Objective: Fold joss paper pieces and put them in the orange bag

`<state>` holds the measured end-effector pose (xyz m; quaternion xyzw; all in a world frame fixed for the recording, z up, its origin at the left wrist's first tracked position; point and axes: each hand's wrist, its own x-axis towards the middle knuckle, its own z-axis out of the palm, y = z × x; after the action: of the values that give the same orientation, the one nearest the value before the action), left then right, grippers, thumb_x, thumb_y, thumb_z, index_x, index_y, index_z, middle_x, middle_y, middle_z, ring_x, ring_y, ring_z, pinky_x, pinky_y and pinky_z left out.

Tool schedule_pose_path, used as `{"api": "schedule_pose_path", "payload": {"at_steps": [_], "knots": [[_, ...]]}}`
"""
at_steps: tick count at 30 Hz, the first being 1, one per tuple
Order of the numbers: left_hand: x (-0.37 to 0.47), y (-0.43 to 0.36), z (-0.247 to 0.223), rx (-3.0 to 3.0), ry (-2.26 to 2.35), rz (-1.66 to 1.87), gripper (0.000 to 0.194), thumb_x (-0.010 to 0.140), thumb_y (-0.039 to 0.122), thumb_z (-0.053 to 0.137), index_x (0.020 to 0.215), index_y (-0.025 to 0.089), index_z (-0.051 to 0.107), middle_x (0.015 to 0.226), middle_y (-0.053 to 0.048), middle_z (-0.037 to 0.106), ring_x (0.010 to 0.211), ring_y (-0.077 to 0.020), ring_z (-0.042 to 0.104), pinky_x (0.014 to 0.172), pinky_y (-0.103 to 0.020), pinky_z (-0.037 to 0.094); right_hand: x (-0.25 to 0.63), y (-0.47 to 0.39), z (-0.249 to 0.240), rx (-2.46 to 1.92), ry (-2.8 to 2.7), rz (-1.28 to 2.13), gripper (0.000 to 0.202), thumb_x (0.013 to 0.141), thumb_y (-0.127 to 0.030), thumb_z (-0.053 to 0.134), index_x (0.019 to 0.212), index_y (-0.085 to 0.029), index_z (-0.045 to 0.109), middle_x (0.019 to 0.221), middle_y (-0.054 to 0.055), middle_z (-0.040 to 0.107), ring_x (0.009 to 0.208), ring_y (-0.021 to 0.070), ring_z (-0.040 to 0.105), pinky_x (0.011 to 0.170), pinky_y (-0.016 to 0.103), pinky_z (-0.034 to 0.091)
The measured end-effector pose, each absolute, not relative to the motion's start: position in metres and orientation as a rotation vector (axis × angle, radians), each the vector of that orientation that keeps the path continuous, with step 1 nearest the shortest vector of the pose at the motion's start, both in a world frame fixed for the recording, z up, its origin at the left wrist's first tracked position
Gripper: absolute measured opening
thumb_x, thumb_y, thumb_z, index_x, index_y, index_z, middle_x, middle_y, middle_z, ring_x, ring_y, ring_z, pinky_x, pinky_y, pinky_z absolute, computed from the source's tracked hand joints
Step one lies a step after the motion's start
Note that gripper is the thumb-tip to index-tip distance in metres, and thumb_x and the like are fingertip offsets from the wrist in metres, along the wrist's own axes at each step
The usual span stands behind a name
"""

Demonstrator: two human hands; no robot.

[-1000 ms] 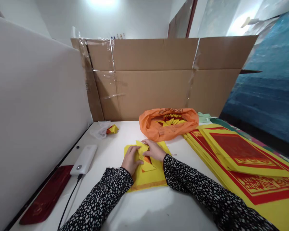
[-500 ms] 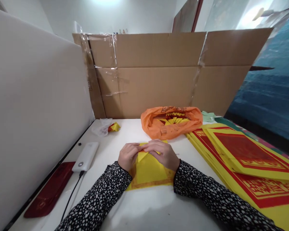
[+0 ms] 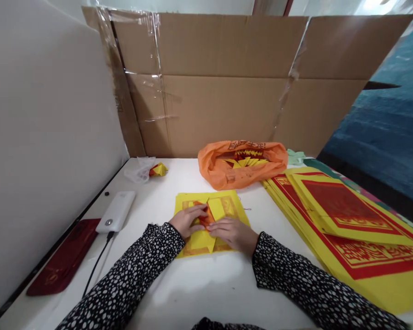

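A partly folded sheet of yellow and orange-red paper [image 3: 217,208] lies on top of yellow printed paper sheets [image 3: 236,204] at the middle of the table. My left hand [image 3: 187,222] grips its left side, thumb and fingers drawn together at the orange-red face. On the lower right side, the fingers of my right hand [image 3: 234,233] are closed against the paper's edge. The two hands nearly meet, and they cover part of the folds. One pointed yellow corner sticks out below them.
An orange bag [image 3: 242,181] of folded papers stands behind. Large red-and-yellow sheets [image 3: 344,206] are stacked at right. At left lie a white power bank [image 3: 119,208] with a cable, a dark red phone [image 3: 64,256] and a clear plastic bag [image 3: 139,170]. A cardboard panel [image 3: 223,110] closes the back.
Both hands have come down and nearer on the paper, from its far edge to its middle. The paper now lies turned, with an orange-red face showing. The camera view has tilted down.
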<state>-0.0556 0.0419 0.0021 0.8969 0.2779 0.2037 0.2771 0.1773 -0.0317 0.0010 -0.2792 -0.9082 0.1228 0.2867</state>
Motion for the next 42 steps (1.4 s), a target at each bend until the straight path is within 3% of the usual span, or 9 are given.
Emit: {"api": "schedule_pose_path", "payload": {"at_steps": [3, 6, 12, 14, 17, 22, 25, 28, 42], "knots": [[-0.058, 0.04, 0.005, 2.408, 0.705, 0.477, 0.042, 0.078, 0.025, 0.071, 0.118, 0.023, 0.062, 0.146, -0.008, 0.049, 0.129, -0.0236, 0.051, 0.108, -0.035, 0.041, 0.172, -0.028, 0.002, -0.919, -2.198, 0.61, 0.018, 0.092, -0.017, 0.054, 0.095, -0.02, 0.071, 0.095, 0.005, 0.075, 0.085, 0.0179, 0.067, 0.079, 0.033, 0.053], [-0.06, 0.041, 0.011, 2.365, 0.687, 0.483, 0.052, 0.071, 0.015, 0.07, 0.121, 0.023, 0.06, 0.141, -0.008, 0.054, 0.127, -0.025, 0.053, 0.108, -0.036, 0.04, 0.165, -0.017, 0.004, -1.151, -1.92, 0.894, 0.006, 0.085, -0.016, 0.062, 0.084, -0.019, 0.068, 0.079, 0.001, 0.071, 0.074, 0.0167, 0.065, 0.071, 0.029, 0.051], [-0.055, 0.05, 0.012, 1.988, 0.738, 0.642, 0.013, 0.085, 0.028, 0.059, 0.084, 0.017, 0.067, 0.115, -0.012, 0.07, 0.104, -0.0253, 0.066, 0.092, -0.037, 0.05, 0.154, -0.003, 0.016, -1.277, -1.912, 0.904, 0.021, 0.079, -0.005, 0.058, 0.093, -0.019, 0.063, 0.073, -0.003, 0.062, 0.069, 0.0144, 0.061, 0.067, 0.026, 0.049], [-0.052, 0.051, 0.008, 1.901, 0.798, 0.71, 0.019, 0.084, 0.033, 0.062, 0.074, 0.016, 0.065, 0.112, -0.013, 0.071, 0.102, -0.0252, 0.067, 0.091, -0.038, 0.051, 0.151, -0.012, 0.019, -1.297, -1.953, 0.722, 0.023, 0.081, -0.005, 0.057, 0.1, -0.018, 0.062, 0.082, 0.001, 0.065, 0.078, 0.0173, 0.063, 0.074, 0.03, 0.051], [-0.05, 0.053, 0.001, 1.814, 0.861, 0.815, 0.023, 0.08, 0.035, 0.069, 0.067, 0.016, 0.063, 0.123, -0.014, 0.065, 0.102, -0.0243, 0.067, 0.094, -0.039, 0.05, 0.144, -0.038, 0.015, -1.287, -2.13, 0.299, 0.028, 0.089, -0.011, 0.056, 0.115, -0.017, 0.061, 0.113, 0.011, 0.065, 0.108, 0.0251, 0.059, 0.095, 0.043, 0.046], [-0.049, 0.055, 0.001, 1.747, 0.885, 0.827, 0.028, 0.074, 0.038, 0.073, 0.064, 0.015, 0.061, 0.123, -0.016, 0.063, 0.097, -0.0254, 0.068, 0.091, -0.043, 0.053, 0.128, -0.081, -0.008, -1.37, -2.379, 0.039, 0.063, 0.091, -0.038, 0.061, 0.143, -0.008, 0.04, 0.152, 0.017, 0.036, 0.142, 0.029, 0.029, 0.112, 0.046, 0.034], [-0.048, 0.056, 0.004, 1.792, 0.916, 0.825, 0.028, 0.075, 0.039, 0.073, 0.064, 0.015, 0.062, 0.121, -0.016, 0.064, 0.1, -0.027, 0.067, 0.094, -0.046, 0.052, 0.123, -0.09, -0.014, -1.424, -2.406, 0.034, 0.078, 0.089, -0.048, 0.06, 0.147, -0.005, 0.033, 0.156, 0.017, 0.025, 0.146, 0.0281, 0.018, 0.117, 0.045, 0.028], [-0.047, 0.057, 0.004, 1.807, 0.916, 0.814, 0.028, 0.075, 0.039, 0.072, 0.065, 0.015, 0.062, 0.123, -0.017, 0.063, 0.1, -0.0275, 0.068, 0.094, -0.047, 0.052, 0.121, -0.09, -0.011, -1.457, -2.397, 0.07, 0.082, 0.088, -0.052, 0.06, 0.148, -0.004, 0.031, 0.156, 0.017, 0.024, 0.147, 0.0279, 0.015, 0.119, 0.045, 0.024], [-0.047, 0.056, 0.001, 1.79, 0.898, 0.802, 0.028, 0.075, 0.041, 0.072, 0.066, 0.016, 0.064, 0.118, -0.016, 0.067, 0.098, -0.0261, 0.069, 0.091, -0.045, 0.055, 0.124, -0.09, 0.007, -1.541, -2.388, 0.249, 0.07, 0.094, -0.054, 0.049, 0.149, -0.015, 0.032, 0.157, 0.01, 0.023, 0.146, 0.026, 0.018, 0.116, 0.052, 0.021]]}}
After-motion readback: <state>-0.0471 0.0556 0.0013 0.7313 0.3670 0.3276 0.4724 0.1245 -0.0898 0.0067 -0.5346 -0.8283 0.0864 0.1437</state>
